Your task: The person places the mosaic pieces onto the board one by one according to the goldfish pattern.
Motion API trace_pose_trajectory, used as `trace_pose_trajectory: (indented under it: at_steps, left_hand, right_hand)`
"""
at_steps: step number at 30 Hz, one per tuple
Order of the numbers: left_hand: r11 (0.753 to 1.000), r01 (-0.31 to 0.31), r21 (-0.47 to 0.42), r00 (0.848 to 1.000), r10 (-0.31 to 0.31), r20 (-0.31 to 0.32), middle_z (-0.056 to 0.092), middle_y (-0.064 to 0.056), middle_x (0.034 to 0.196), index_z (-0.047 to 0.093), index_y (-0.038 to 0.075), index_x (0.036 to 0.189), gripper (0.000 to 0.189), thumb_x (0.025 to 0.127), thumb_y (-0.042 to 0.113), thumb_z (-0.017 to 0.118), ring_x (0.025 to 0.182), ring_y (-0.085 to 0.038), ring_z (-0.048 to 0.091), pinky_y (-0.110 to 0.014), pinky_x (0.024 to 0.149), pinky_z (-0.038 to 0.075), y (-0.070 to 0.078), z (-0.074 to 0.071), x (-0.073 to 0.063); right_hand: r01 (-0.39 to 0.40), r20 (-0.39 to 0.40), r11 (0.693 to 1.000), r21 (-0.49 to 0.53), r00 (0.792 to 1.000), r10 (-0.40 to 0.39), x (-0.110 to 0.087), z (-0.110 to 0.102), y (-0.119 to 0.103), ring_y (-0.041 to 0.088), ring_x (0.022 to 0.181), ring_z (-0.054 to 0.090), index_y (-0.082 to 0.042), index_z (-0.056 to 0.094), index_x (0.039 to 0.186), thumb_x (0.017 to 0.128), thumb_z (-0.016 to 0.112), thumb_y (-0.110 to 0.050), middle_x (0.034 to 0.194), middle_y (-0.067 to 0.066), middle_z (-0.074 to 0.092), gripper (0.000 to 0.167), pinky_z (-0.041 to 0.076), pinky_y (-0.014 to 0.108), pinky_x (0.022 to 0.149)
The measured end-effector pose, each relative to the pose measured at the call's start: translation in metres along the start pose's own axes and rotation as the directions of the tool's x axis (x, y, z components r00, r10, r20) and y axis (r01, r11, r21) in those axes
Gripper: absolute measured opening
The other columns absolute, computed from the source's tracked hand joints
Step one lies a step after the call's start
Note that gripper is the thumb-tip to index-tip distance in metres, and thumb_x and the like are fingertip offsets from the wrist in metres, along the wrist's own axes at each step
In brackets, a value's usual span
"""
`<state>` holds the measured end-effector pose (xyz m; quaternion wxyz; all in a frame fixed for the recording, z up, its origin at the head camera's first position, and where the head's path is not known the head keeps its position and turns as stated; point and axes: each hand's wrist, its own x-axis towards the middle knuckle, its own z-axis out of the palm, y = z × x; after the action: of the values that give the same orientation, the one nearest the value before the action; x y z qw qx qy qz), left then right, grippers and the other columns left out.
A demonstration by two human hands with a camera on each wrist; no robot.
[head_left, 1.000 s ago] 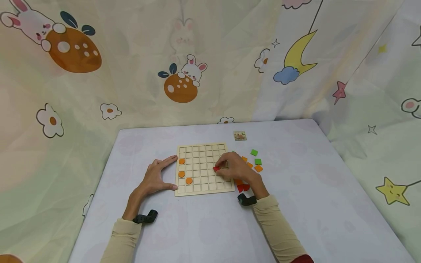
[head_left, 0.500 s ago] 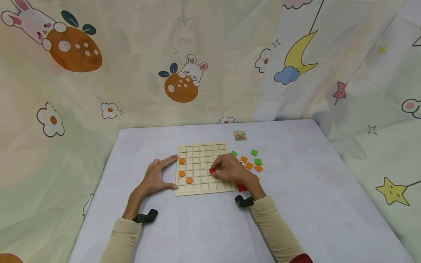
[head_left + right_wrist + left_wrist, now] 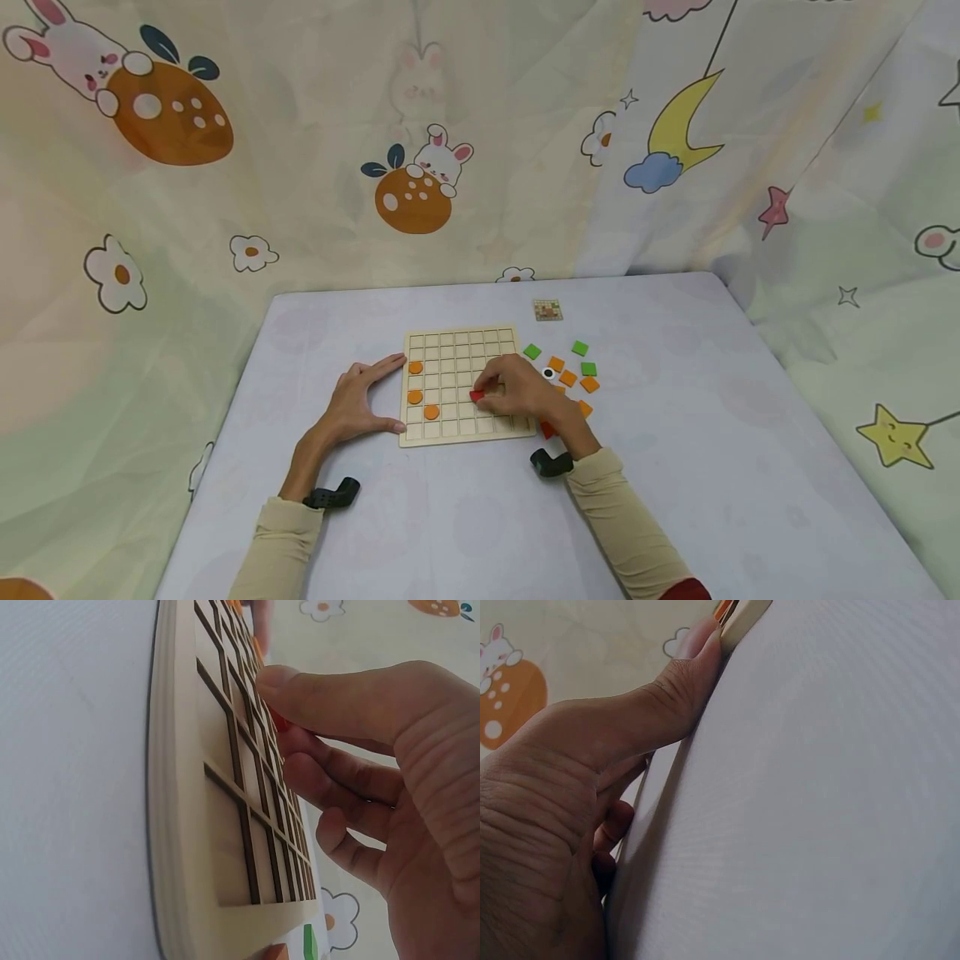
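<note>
A wooden grid board (image 3: 459, 358) lies on the table, with three orange round pieces (image 3: 431, 412) in squares on its left side. My left hand (image 3: 352, 406) rests at the board's left edge, thumb and fingers spread straight against it; in the left wrist view the thumb (image 3: 679, 694) touches the board's rim. Over the board's right half, my right hand (image 3: 517, 387) pinches a small red piece (image 3: 477, 396) between thumb and fingers. Seen from the right wrist, the red piece (image 3: 279, 721) is mostly hidden behind the thumb, close over the grid squares.
Right of the board lie loose green tiles (image 3: 588, 368), orange tiles (image 3: 589, 385), a round white piece with a black centre (image 3: 548, 373) and a red piece (image 3: 548, 430) partly behind the right wrist. A small patterned card (image 3: 547, 310) lies near the table's back edge.
My right hand has moved left and slightly nearer over the board with the red piece, uncovering more of the loose tiles. The left hand has stayed in place.
</note>
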<state>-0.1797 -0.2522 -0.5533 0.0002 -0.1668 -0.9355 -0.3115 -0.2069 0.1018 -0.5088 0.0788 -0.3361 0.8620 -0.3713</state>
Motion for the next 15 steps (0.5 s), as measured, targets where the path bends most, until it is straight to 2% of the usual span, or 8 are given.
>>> trace_pose_trajectory:
  at_steps: [8,15]
  left_hand:
    - [1.0,-0.012,-0.015,1.0,0.012,-0.003,0.049,0.001,0.173,0.048,0.028,0.166,0.125,0.059,0.061,0.103,0.112,-0.022,0.048,-0.047,0.096,0.035,0.0011,0.0007,0.0004]
    - [1.0,-0.011,-0.014,1.0,0.011,-0.01,0.049,0.002,0.173,0.049,0.029,0.166,0.124,0.06,0.062,0.103,0.112,-0.022,0.048,-0.047,0.097,0.035,-0.0002,0.0011,0.0001]
  right_hand:
    - [-0.01,0.018,1.0,-0.008,1.0,0.01,0.0014,0.0042,-0.0056,0.015,0.092,0.071,-0.01,0.086,0.103,0.087,0.093,-0.012,0.1,-0.001,0.08,0.017,0.059,0.031,0.086]
    - [0.055,0.027,0.998,-0.004,0.998,-0.055,0.0056,0.009,-0.0077,0.015,0.091,0.072,-0.008,0.085,0.102,0.088,0.092,-0.012,0.099,0.001,0.081,0.016,0.059,0.029,0.085]
